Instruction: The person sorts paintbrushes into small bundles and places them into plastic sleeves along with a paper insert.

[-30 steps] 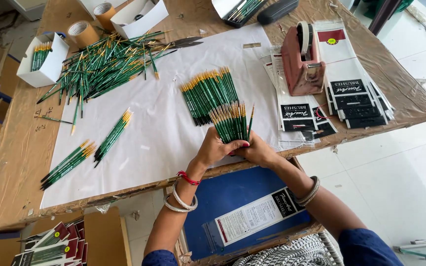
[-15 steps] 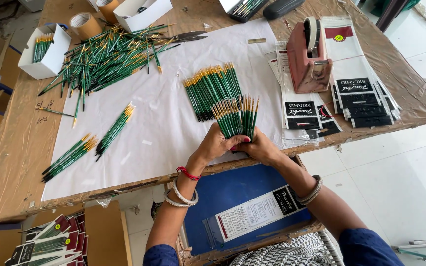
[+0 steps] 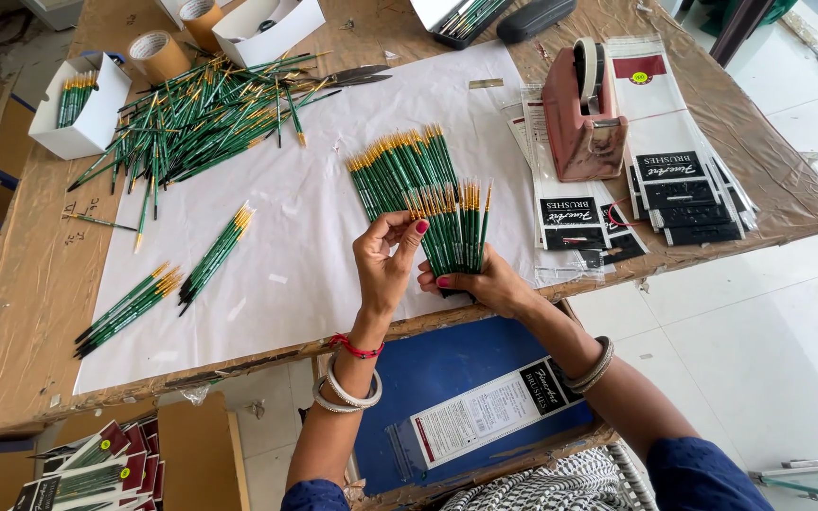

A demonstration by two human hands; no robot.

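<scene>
The person holds a fan of green-handled paintbrushes (image 3: 453, 232) upright over the near edge of the table, bristle tips pointing away. The right hand (image 3: 480, 282) is closed around the lower ends of the handles from beneath, gripping the bunch firmly, while the left hand (image 3: 385, 260) comes in from the side with thumb and fingers loosely curled, its fingertips (image 3: 418, 227) touching the leftmost brushes of the fan. Just beyond the held bunch, a second neat row of the same brushes (image 3: 400, 170) lies flat on the white paper sheet (image 3: 314, 227) that covers the middle of the table. Farther off to the left a big loose heap of brushes (image 3: 201, 118) is scattered across the paper, and nearer the person two small bundles (image 3: 215, 255) and (image 3: 130, 308) lie apart from each other. A white cardboard box (image 3: 82, 118) with brushes standing in it sits at the table's left side, with a roll of brown tape (image 3: 158, 55) beside it. To the right of the hands stands a pink tape dispenser (image 3: 584, 123), and around it lie clear sleeves with black printed cards (image 3: 684, 189). Below the table edge, a blue board (image 3: 447, 369) carries one more packaged sleeve (image 3: 494, 412).
</scene>
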